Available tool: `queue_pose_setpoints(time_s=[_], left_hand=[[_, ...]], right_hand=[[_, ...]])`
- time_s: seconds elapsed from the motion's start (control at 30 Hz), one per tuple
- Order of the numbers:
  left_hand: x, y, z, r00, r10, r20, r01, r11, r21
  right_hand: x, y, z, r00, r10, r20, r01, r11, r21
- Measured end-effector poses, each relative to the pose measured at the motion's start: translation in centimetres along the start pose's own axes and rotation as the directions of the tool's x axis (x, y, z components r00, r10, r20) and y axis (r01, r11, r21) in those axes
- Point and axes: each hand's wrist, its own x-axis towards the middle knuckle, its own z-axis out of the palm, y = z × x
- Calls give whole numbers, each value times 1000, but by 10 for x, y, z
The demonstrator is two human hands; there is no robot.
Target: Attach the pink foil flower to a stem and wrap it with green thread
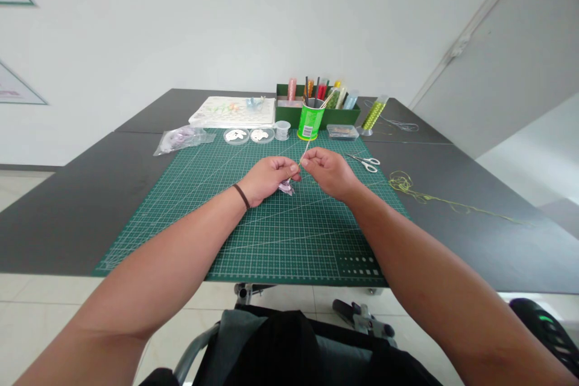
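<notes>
My left hand (266, 180) and my right hand (328, 172) are held close together above the middle of the green cutting mat (253, 235). Both are pinched shut on a thin pale stick or wire (304, 152) that slants up and away between them. A small pale purple piece (286, 187) shows under my left fingers; I cannot tell exactly what it is. A dark band circles my left wrist.
Behind the hands stand a green cup (310, 120) of sticks, a green organiser box (316, 110) with bead tubes, small round dishes (248, 135), a clear plastic bag (183, 139) and a white sheet (233, 111). Scissors (366, 162) and yellow-green thread (420, 193) lie at the right.
</notes>
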Motion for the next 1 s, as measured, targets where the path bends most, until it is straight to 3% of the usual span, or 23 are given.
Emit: queue_pose_setpoints(time_s=[0.17, 0.57, 1.0], left_hand=[[-1, 0, 0, 999, 47, 1, -47, 995, 84], [-3, 5, 2, 998, 46, -34, -42, 995, 93], [-2, 1, -1, 999, 8, 53, -10, 999, 39]], right_hand=[[0, 0, 0, 1000, 5, -8, -5, 1000, 1], [-1, -4, 2, 999, 39, 14, -39, 999, 17], [0, -2, 3, 999, 46, 21, -47, 998, 46]])
